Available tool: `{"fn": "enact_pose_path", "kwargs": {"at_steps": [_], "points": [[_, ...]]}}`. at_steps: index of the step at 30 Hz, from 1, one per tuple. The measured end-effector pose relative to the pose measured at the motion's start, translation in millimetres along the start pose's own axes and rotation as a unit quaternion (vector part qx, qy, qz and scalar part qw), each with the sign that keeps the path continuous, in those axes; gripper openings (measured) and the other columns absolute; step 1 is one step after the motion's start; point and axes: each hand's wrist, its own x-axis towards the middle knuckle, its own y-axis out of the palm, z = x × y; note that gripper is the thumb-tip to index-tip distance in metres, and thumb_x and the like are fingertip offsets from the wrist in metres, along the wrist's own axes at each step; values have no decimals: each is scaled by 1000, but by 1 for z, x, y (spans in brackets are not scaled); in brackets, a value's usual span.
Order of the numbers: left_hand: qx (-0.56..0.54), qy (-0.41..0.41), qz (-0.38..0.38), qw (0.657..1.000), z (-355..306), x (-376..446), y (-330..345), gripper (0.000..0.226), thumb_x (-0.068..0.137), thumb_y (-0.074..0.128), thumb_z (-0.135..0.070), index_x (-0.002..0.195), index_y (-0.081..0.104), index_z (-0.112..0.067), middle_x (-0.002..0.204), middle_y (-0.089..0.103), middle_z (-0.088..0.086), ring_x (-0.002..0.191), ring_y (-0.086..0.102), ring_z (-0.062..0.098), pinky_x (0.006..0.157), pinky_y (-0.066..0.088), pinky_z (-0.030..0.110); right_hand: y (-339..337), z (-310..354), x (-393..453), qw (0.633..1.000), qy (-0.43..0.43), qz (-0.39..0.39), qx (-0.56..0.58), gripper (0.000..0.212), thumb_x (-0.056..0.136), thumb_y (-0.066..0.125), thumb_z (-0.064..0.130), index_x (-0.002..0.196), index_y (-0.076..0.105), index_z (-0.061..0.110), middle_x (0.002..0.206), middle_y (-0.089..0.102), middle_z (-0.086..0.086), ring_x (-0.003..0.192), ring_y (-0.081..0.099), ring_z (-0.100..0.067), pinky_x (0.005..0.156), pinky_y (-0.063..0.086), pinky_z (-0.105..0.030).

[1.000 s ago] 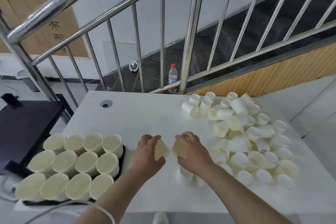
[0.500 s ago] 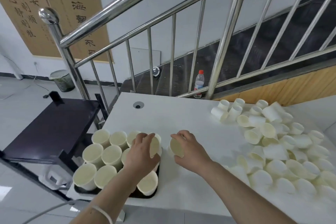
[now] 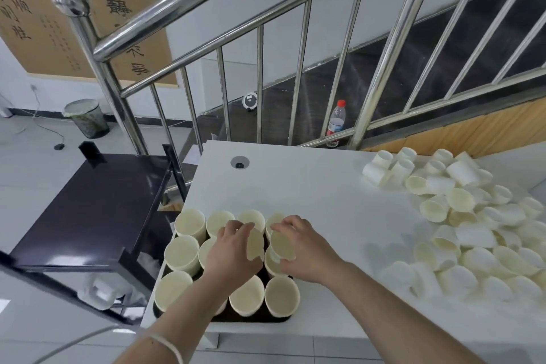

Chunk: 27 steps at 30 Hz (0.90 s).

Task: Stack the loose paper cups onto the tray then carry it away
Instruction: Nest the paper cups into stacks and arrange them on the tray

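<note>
Hovering over the dark tray (image 3: 254, 318) at the 7 o'clock corner of the white counter (image 3: 310, 195), both hands carry a paper cup each; the left hand (image 3: 233, 251) curls round a cup (image 3: 254, 244) whose open mouth faces 3 o'clock, its fingers (image 3: 236, 226) wrapped over the top of the wall and the thumb hidden; the right hand (image 3: 307, 248) grips a second cup (image 3: 282, 244) with its mouth facing 9 o'clock, fingers (image 3: 283, 221) arched over it from 12 o'clock; the two mouths sit just beside each other, whether touching I cannot tell; beneath the hands stand the upright cups on the tray (image 3: 280, 294), packed in rows, rims close together; the loose cups (image 3: 461, 224) lie heaped at 3 o'clock on the counter, well apart from the hands, many on their sides; a steel railing (image 3: 260, 80) rises at 12 o'clock with a plastic bottle (image 3: 336, 121) behind it; a black cart (image 3: 97, 204) stands at 9 o'clock
</note>
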Motion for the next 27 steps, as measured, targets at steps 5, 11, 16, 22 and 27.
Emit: {"fn": "enact_pose_path", "kwargs": {"at_steps": [5,11,16,22,27], "points": [[-2,7,30,1000,7,3,7,73,80,64,-34,144,29,-30,141,31,-7,131,31,16,88,46,28,6,-3,1,1000,0,20,-12,70,81,62,29,145,34,32,138,31,11,130,30,-9,95,46,-31],[-2,20,50,999,14,2,12,72,80,63,-33,144,29,-32,142,31,-8,132,33,14,87,44,25,18,-10,2,998,11,59,-15,74,83,64,33,148,30,29,142,29,9,131,32,-11,94,42,-25],[18,16,52,998,15,5,15,66,82,63,-40,141,34,-31,141,34,-7,130,37,16,92,43,27,26,-14,4,998,26,54,-36,73,82,66,34,147,33,29,140,32,6,129,36,-14,94,45,-30],[58,0,59,997,17,3,21,60,85,60,-41,138,35,-32,138,36,-8,125,41,16,92,41,29,34,-16,5,997,35,54,-48,67,84,65,32,144,37,26,138,33,4,126,38,-16,91,48,-33],[76,-7,57,995,18,5,24,59,86,60,-42,138,34,-33,138,36,-8,125,40,16,95,40,31,39,-17,6,997,38,44,-44,64,84,64,27,143,39,25,137,34,2,125,38,-17,90,48,-32]]}}
